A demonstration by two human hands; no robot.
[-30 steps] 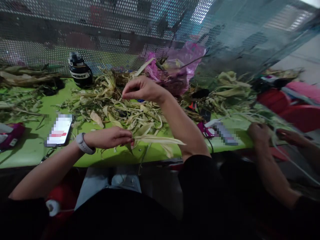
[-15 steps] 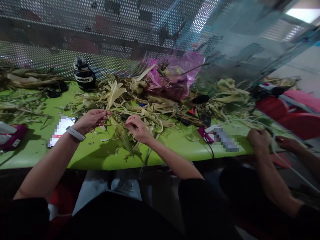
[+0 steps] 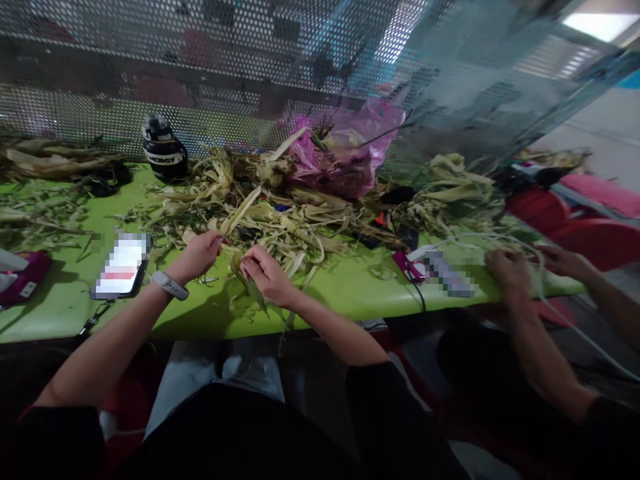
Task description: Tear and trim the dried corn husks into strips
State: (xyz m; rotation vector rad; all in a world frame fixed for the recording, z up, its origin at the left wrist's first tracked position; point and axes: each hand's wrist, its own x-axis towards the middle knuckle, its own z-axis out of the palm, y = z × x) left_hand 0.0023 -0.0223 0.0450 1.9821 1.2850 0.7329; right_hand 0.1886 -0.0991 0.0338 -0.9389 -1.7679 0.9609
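My left hand (image 3: 201, 255), with a pale watch on the wrist, is closed in a pinch on a corn husk (image 3: 244, 209). The pale strip rises from the fingertips, slanting up to the right. My right hand (image 3: 267, 275) is closed beside it, thumb against fingers. What sits in its fingertips is too small to make out. Under and behind this hand lies a greener husk leaf (image 3: 259, 298), partly hidden. A heap of dry husks and shreds (image 3: 295, 223) spreads over the green table (image 3: 200, 320) just beyond both hands.
A phone (image 3: 121, 265) lies left of my left arm. At the back stand a black bottle (image 3: 165, 150) and a pink plastic bag (image 3: 345, 160). A purple object with a cable (image 3: 409, 267) lies to the right. A co-worker's hands (image 3: 510, 270) handle a pale strip there.
My right hand has moved slightly left and down, its fingers now pressed together over the greener leaf. The husk in my left hand, broad and upright before, now shows as a narrow, tilted strip.
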